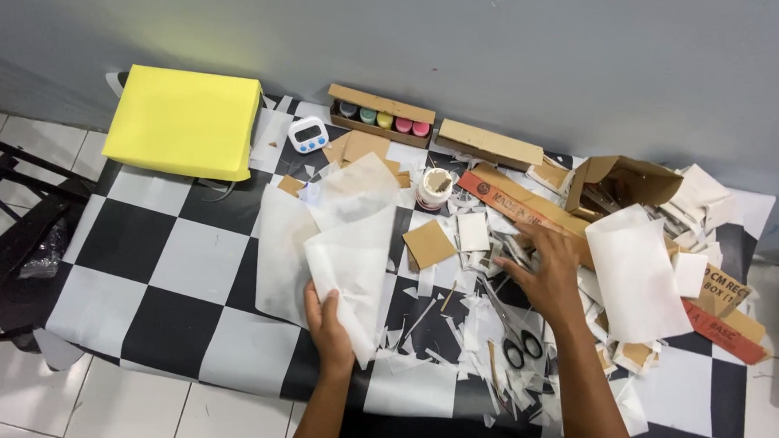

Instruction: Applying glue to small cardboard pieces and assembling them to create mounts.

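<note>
My left hand [328, 325] grips the lower edge of a translucent white paper sheet [352, 253] that rests folded over more white sheets on the checkered table [174, 270]. My right hand [547, 270] lies flat, fingers spread, on a heap of paper and cardboard scraps [472, 339] right of centre. Black-handled scissors [518, 341] lie just below that hand. A small brown cardboard square [428, 244] and a white card [472, 231] sit between the two hands.
A yellow block [186, 121] sits at the back left. Along the wall are a white digital timer [308, 134], a cardboard box of coloured paint pots [381, 116], a flat cardboard box [489, 143], a white glue pot [434, 188] and an open carton [622, 182]. A black chair frame [3, 225] stands left.
</note>
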